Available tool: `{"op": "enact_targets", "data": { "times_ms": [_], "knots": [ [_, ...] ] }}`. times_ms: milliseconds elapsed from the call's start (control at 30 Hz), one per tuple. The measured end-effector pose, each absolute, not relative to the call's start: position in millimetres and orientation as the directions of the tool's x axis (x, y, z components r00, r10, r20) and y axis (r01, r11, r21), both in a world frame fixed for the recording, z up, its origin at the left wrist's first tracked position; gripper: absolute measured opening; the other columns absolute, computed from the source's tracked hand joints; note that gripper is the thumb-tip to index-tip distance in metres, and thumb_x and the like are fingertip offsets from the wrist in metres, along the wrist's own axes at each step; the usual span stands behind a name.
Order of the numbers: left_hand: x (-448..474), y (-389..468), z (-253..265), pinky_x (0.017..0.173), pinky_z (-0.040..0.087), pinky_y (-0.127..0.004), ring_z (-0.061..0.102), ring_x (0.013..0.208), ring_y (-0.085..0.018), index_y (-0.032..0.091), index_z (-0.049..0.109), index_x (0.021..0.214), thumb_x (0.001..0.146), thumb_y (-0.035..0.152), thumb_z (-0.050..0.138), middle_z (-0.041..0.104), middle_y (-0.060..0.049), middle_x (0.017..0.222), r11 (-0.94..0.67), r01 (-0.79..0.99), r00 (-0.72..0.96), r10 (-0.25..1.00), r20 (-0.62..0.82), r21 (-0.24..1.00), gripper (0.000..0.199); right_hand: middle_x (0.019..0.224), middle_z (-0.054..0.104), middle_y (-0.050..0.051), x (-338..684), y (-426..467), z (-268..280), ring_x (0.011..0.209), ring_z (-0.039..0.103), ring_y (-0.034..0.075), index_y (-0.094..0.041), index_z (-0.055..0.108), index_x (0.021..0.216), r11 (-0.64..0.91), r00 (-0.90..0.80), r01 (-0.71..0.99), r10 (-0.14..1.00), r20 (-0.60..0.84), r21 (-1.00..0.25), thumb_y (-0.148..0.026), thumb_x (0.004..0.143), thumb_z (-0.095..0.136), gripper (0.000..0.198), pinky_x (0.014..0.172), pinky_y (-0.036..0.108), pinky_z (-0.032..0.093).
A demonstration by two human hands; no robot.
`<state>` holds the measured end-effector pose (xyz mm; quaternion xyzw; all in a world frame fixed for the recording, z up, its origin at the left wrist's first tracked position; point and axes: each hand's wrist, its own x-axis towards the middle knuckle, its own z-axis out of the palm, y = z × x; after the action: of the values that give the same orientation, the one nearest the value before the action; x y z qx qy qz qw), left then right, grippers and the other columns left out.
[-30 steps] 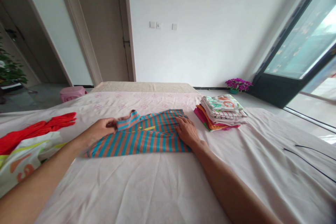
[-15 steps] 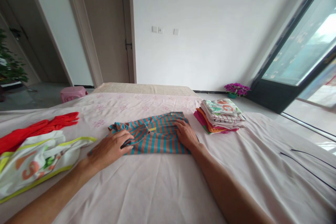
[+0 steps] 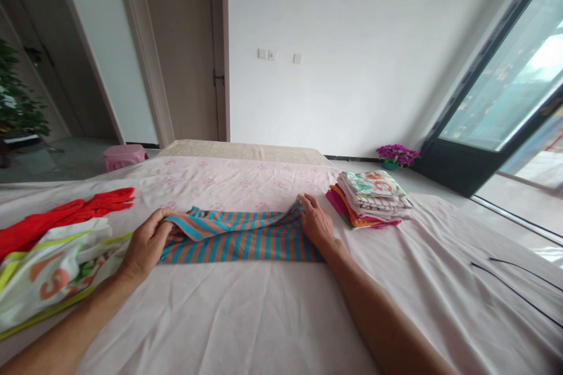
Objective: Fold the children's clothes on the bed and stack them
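Observation:
A blue and brown striped shirt (image 3: 259,244) lies across the bed in front of me, its far edge partly turned over toward me. My left hand (image 3: 148,241) is closed on the garment's left end, thumb on top and the other fingers under the cloth. At the right end my right hand (image 3: 315,220) pinches the bunched far corner. Beside my left forearm are a white printed garment with yellow trim (image 3: 65,272) and a red garment (image 3: 70,214). To the right of my right hand stands a stack of folded clothes (image 3: 372,199).
The pale pink sheet (image 3: 246,316) covers the bed, with a beige padded edge (image 3: 246,150) at its far side. Thin black cords (image 3: 514,290) lie at the right. Beyond are a pink stool (image 3: 125,155), purple flowers (image 3: 397,155) and a white wall (image 3: 329,94).
My left hand has moved left and taken hold of the shirt's left end. My right hand now grips the far right corner, and the far edge has been brought toward me.

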<state>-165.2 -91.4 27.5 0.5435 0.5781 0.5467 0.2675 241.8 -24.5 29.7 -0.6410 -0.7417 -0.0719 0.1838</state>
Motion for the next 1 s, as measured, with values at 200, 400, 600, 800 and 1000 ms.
{"op": "enact_targets", "data": {
  "times_ms": [200, 400, 600, 800, 1000],
  "knots": [
    [-166, -87, 25, 0.085, 0.054, -0.029, 0.066, 0.095, -0.022, 0.023, 0.061, 0.093, 0.08, 0.036, 0.049, 0.072, -0.001, 0.097, -0.231, 0.433, -0.222, 0.909, 0.351, 0.871, 0.022, 0.148, 0.046, 0.005, 247, -3, 32, 0.123, 0.055, 0.021, -0.024, 0.046, 0.144, 0.213, -0.135, 0.957, 0.927, 0.35, -0.195, -0.007, 0.085, 0.035, 0.062, 0.1, 0.031, 0.046],
    [-166, -88, 23, 0.089, 0.05, -0.028, 0.064, 0.097, -0.021, 0.022, 0.06, 0.094, 0.082, 0.034, 0.044, 0.071, -0.001, 0.101, -0.233, 0.477, -0.199, 0.91, 0.363, 0.847, 0.023, 0.14, 0.055, 0.003, 240, 29, 45, 0.113, 0.062, 0.022, -0.027, 0.051, 0.14, 0.361, -0.335, 0.927, 0.918, 0.212, -0.101, -0.008, 0.082, 0.045, 0.062, 0.094, 0.031, 0.048],
    [-163, -89, 25, 0.084, 0.052, -0.028, 0.065, 0.092, -0.021, 0.023, 0.06, 0.091, 0.081, 0.035, 0.047, 0.071, 0.001, 0.093, -0.228, 0.411, -0.238, 0.908, 0.345, 0.883, 0.02, 0.119, 0.064, 0.007, 227, 46, 57, 0.102, 0.065, 0.021, -0.026, 0.066, 0.121, 0.462, -0.461, 0.887, 0.886, 0.051, -0.001, -0.013, 0.086, 0.05, 0.041, 0.085, 0.028, 0.046],
    [-159, -84, 35, 0.087, 0.052, -0.028, 0.064, 0.092, -0.021, 0.025, 0.061, 0.095, 0.08, 0.035, 0.048, 0.069, 0.002, 0.093, -0.225, 0.391, -0.333, 0.869, 0.365, 0.893, 0.022, 0.123, 0.057, 0.012, 247, 49, 90, 0.1, 0.061, 0.023, -0.02, 0.065, 0.12, 0.191, -0.152, 0.979, 0.918, 0.366, -0.071, -0.021, 0.097, 0.033, 0.04, 0.081, 0.031, 0.045],
    [-166, -83, 35, 0.09, 0.049, -0.027, 0.063, 0.095, -0.021, 0.024, 0.062, 0.091, 0.079, 0.037, 0.049, 0.07, 0.002, 0.093, -0.213, 0.438, -0.227, 0.914, 0.337, 0.874, 0.022, 0.111, 0.061, 0.007, 284, 11, 80, 0.098, 0.058, 0.019, -0.022, 0.069, 0.105, 0.267, -0.217, 0.961, 0.887, 0.409, -0.07, -0.022, 0.093, 0.041, 0.03, 0.082, 0.026, 0.042]
  ]
}}
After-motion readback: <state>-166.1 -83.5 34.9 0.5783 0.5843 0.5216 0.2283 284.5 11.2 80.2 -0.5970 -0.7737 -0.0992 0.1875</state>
